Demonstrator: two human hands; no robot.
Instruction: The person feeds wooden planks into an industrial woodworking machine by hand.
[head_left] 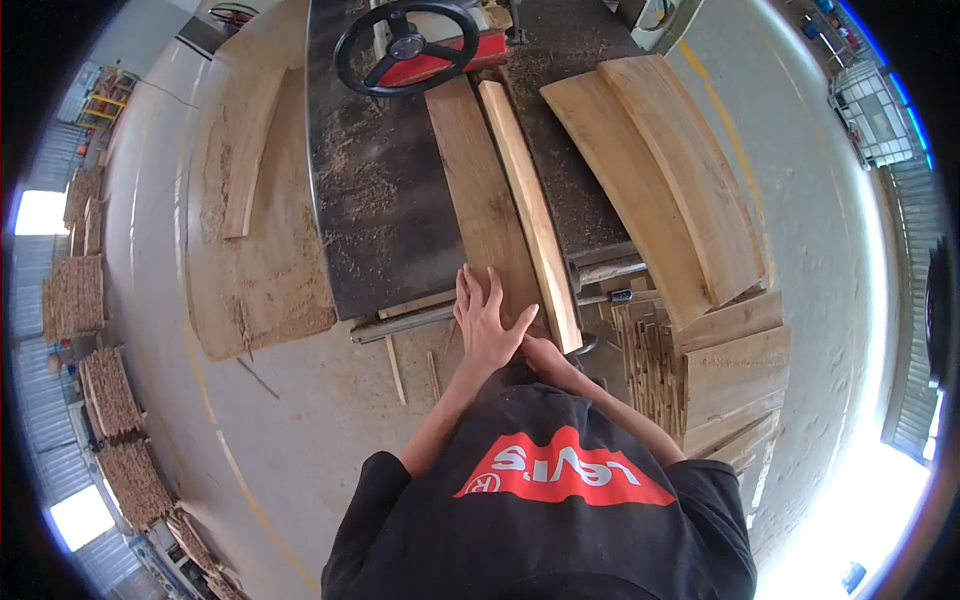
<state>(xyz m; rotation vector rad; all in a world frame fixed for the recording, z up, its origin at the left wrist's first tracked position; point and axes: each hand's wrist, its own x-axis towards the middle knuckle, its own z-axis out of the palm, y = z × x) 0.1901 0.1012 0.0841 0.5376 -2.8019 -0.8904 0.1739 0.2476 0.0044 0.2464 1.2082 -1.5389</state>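
A long brown wooden board lies along the dark machine table, its far end reaching under the red part of the machine. My left hand rests flat on the board's near end, fingers spread and pointing away from me. Close beside it, my right hand is closed at the board's near end; its fingertips are mostly hidden. A paler strip of wood runs along the board's right side, against a dark straight edge.
A black handwheel sits above the red machine part. Wide planks lie on the right, above stacked boards. Left of the table, a sheet carries a narrow plank. Sawdust covers the table.
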